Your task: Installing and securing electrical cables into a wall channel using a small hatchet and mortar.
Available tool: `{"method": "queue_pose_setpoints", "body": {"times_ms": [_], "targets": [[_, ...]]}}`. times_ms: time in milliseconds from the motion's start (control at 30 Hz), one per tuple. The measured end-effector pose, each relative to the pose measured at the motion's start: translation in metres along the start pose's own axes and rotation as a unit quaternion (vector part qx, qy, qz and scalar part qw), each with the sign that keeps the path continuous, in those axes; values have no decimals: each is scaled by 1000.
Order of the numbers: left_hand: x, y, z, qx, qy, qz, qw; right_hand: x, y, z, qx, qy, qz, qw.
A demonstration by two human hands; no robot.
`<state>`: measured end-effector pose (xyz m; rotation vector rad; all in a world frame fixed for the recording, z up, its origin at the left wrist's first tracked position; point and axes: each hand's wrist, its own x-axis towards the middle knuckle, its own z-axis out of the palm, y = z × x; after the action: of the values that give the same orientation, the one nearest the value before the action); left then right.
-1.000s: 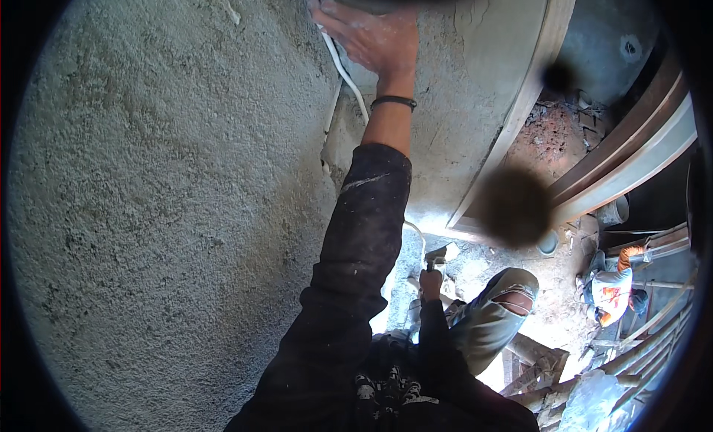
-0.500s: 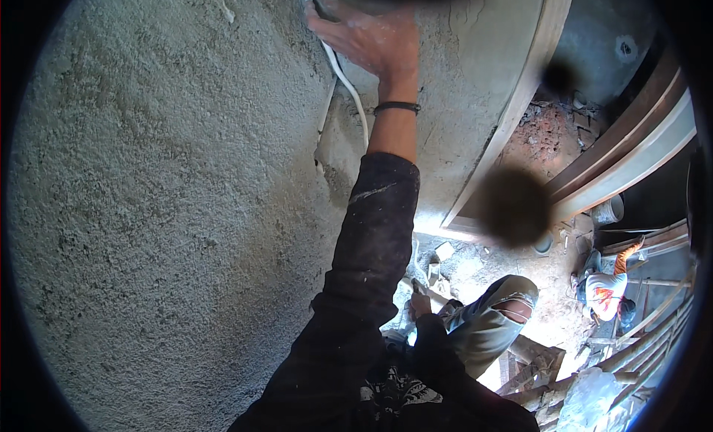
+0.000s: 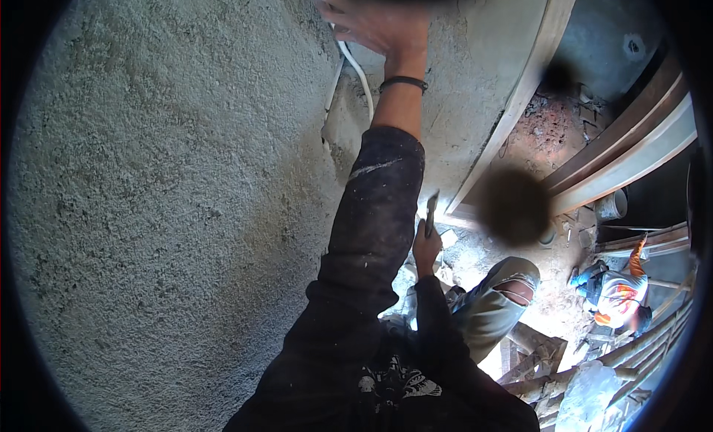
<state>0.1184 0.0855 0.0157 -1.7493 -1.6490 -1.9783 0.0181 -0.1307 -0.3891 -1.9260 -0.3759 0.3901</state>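
High up against the rough plastered wall (image 3: 186, 172), my left hand (image 3: 379, 23) has its fingers curled on a white cable (image 3: 362, 75). The cable comes out below the fingers and runs down a broken groove in the plaster. Part of this hand is cut off by a dark blur at the top. Lower down, my right hand (image 3: 426, 248) is closed round a slim hand tool (image 3: 431, 213) with its tip pointing up. The tool's exact kind is too small to make out. It is apart from the wall cable.
A wooden frame (image 3: 512, 112) edges the wall on the right, with curved-looking boards (image 3: 624, 150) beyond. Far below, a person in an orange-sleeved shirt (image 3: 618, 292) bends near bamboo poles (image 3: 639, 350). Clear plastic sheeting (image 3: 590, 395) hangs there. A bucket (image 3: 611, 206) stands on the littered floor.
My right hand has risen with the tool, which now shows plainly. My left hand stays at the cable, slightly higher and further right in view. The person below has shifted.
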Motion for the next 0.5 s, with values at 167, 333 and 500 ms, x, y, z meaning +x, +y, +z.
{"method": "queue_pose_setpoints", "body": {"times_ms": [167, 333, 500], "targets": [[4, 5, -6, -17, -23, -35, 999, 45, -71, -20, 44, -21, -40, 998], [8, 4, -8, -20, -40, -37, 998, 46, -96, -33, 39, -14, -16, 999], [8, -4, 10, -71, 39, -9, 997, 32, -87, -28, 47, -26, 9, 999]]}}
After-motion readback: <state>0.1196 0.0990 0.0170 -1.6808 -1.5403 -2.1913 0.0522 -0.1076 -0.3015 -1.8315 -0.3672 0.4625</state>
